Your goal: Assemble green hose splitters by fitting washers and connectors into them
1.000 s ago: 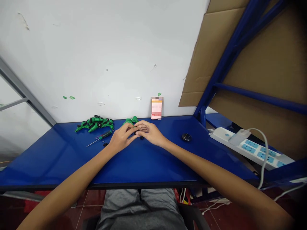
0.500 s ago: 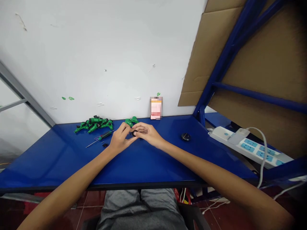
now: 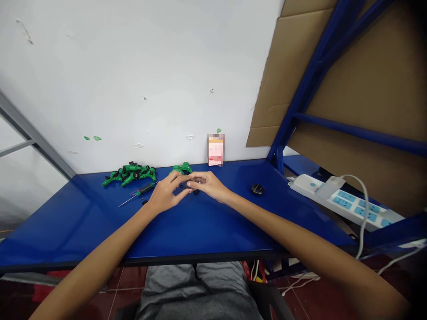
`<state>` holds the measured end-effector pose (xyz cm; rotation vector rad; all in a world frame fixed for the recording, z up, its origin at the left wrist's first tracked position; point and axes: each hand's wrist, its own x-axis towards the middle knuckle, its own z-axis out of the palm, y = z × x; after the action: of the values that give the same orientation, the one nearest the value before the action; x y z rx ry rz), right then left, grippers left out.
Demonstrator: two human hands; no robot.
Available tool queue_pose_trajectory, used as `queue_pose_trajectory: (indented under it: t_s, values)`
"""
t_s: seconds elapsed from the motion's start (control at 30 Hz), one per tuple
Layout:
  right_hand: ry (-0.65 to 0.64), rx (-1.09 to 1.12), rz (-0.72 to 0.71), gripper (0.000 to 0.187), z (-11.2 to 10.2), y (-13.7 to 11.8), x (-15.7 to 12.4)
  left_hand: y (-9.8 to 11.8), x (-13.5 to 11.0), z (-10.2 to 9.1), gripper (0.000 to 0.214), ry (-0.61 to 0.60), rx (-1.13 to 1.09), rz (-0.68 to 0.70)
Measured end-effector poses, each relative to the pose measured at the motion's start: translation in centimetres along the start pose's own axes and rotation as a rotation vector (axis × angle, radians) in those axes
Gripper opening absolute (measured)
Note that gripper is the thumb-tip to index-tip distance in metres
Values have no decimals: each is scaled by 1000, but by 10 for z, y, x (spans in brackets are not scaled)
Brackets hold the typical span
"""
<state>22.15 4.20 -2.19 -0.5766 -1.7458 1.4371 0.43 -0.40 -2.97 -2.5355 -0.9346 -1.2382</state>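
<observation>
My left hand (image 3: 166,194) and my right hand (image 3: 208,186) meet over the middle of the blue table (image 3: 187,224), fingers pinched together on a small black part (image 3: 188,184). A single green hose connector (image 3: 182,168) lies just behind my fingers. A pile of several green hose connectors (image 3: 130,173) sits at the back left by the wall. A green-handled screwdriver (image 3: 140,192) and a tiny black piece (image 3: 144,202) lie left of my left hand.
A black round cap (image 3: 257,189) rests on the table to the right. A small blurred card (image 3: 215,150) leans on the white wall. A white power strip (image 3: 347,200) with a cable lies on the blue shelf at the right, under cardboard panels.
My fingers have shifted slightly on the small black part; both hands stay in the same spot. The view has drifted a little.
</observation>
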Motion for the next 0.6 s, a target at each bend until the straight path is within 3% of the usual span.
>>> queue_pose_trajectory:
  t_s: [0.17,0.43,0.6]
  values:
    - [-55,94,91,45,4,2,-2,-1,-3,6,16,43,81,4]
    - [-41,22,14,27,5,6,-1,6,-1,10,18,61,54,-2]
    - [-49,36,23,29,5,2,-2,6,-1,9,18,65,69,-5]
